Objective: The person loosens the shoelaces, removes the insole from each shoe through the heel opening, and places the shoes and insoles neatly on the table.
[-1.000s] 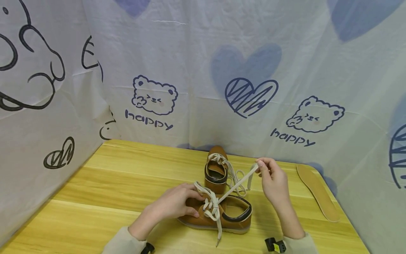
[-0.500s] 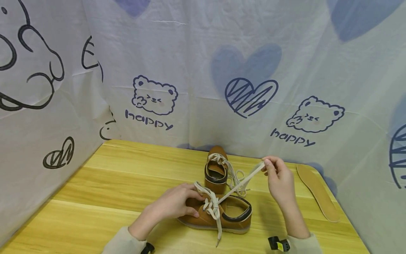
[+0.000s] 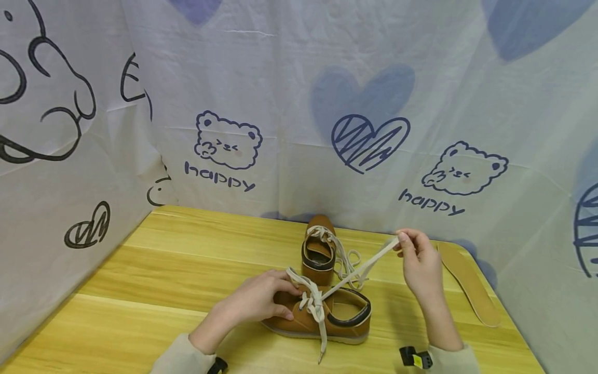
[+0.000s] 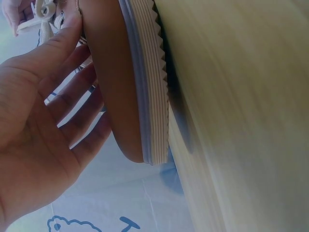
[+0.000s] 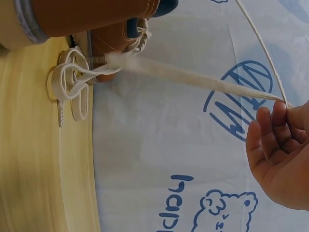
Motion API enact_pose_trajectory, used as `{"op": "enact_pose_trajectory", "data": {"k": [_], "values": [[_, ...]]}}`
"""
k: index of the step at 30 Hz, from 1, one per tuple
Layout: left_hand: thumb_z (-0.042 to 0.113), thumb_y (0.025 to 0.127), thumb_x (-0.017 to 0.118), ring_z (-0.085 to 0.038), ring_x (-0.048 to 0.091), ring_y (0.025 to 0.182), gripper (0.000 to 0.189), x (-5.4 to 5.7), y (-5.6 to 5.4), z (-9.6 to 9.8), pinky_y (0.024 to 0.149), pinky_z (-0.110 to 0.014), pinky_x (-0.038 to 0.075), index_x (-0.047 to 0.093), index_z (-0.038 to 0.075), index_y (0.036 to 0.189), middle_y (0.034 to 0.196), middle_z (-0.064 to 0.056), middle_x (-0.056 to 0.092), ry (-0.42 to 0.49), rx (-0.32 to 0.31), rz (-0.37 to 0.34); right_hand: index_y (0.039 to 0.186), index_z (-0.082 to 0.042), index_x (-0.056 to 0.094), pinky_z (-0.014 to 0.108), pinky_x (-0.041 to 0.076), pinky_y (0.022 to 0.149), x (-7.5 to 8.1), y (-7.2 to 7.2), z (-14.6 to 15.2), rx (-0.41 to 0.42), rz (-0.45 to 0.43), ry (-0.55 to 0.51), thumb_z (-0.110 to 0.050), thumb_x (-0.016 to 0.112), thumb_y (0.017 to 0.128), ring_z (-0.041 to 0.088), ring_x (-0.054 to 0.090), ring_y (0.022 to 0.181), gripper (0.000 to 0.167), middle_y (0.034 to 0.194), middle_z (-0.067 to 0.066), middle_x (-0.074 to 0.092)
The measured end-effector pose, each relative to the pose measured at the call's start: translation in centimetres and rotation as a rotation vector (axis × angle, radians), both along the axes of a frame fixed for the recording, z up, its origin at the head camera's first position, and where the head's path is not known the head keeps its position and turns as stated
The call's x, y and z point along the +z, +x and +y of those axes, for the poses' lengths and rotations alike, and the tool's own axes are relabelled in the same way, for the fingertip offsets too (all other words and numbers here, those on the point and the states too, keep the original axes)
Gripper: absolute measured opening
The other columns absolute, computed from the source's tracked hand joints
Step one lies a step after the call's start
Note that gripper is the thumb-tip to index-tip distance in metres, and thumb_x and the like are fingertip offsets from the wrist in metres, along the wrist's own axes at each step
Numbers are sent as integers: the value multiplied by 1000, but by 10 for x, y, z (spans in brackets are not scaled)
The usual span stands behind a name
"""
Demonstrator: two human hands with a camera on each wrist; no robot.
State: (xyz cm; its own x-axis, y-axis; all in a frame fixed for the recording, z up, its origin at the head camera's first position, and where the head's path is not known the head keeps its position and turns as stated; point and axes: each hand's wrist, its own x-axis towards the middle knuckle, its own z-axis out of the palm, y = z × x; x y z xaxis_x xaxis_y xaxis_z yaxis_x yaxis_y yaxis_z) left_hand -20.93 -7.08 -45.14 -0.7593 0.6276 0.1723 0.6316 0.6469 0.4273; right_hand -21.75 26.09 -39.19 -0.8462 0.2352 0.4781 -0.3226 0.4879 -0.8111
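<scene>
A brown shoe [image 3: 344,329] with a dark collar lies sideways near the front of the table, toe to the left. My left hand [image 3: 256,298] holds its toe, thumb on the near side and fingers on the far side. In the left wrist view, the thumb and fingers rest against the brown upper [image 4: 108,72]. Its cream shoelace [image 3: 362,269] is tied in a knot at the front, with a loop to the left and an end hanging down the near side. My right hand [image 3: 422,267] pinches a stretch of this lace, raised to the right.
A matching shoe [image 3: 319,270] stands behind, toe toward the wall, its loose laces [image 3: 351,262] lying to its right. A tan insole [image 3: 469,285] rests along the table's right edge. Printed cloth [image 3: 289,104] hangs behind the wooden table [image 3: 187,249].
My right hand has moved right, drawing the pinched lace farther out from the knot. The left hand and the shoe have stayed in place.
</scene>
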Motion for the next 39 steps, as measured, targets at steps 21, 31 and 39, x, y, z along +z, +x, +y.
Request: {"op": "enact_pose_trajectory", "data": {"k": [21, 31, 39], "values": [[35, 78, 91, -23, 61, 124, 45, -3, -2, -1, 101, -48, 54, 79, 20, 119, 126, 7, 68, -1, 3, 2, 118, 4, 67, 13, 54, 72, 3, -3, 19, -77, 15, -48, -20, 53, 110, 0, 62, 82, 29, 86, -18, 63], [34, 79, 91, -22, 62, 122, 44, 0, 0, 0, 100, -47, 54, 79, 20, 119, 124, 8, 68, 3, -6, -4, 120, 4, 66, 12, 53, 72, 4, -3, 27, -110, 8, -47, -21, 52, 110, -2, 61, 82, 30, 86, -21, 61], [35, 79, 91, -20, 63, 119, 44, -2, -1, -1, 98, -44, 55, 79, 20, 118, 120, 10, 67, 6, -8, 5, 120, 4, 67, 12, 53, 71, 2, -7, 36, -118, 33, -72, -17, 53, 110, -2, 61, 81, 27, 84, -21, 61]]}}
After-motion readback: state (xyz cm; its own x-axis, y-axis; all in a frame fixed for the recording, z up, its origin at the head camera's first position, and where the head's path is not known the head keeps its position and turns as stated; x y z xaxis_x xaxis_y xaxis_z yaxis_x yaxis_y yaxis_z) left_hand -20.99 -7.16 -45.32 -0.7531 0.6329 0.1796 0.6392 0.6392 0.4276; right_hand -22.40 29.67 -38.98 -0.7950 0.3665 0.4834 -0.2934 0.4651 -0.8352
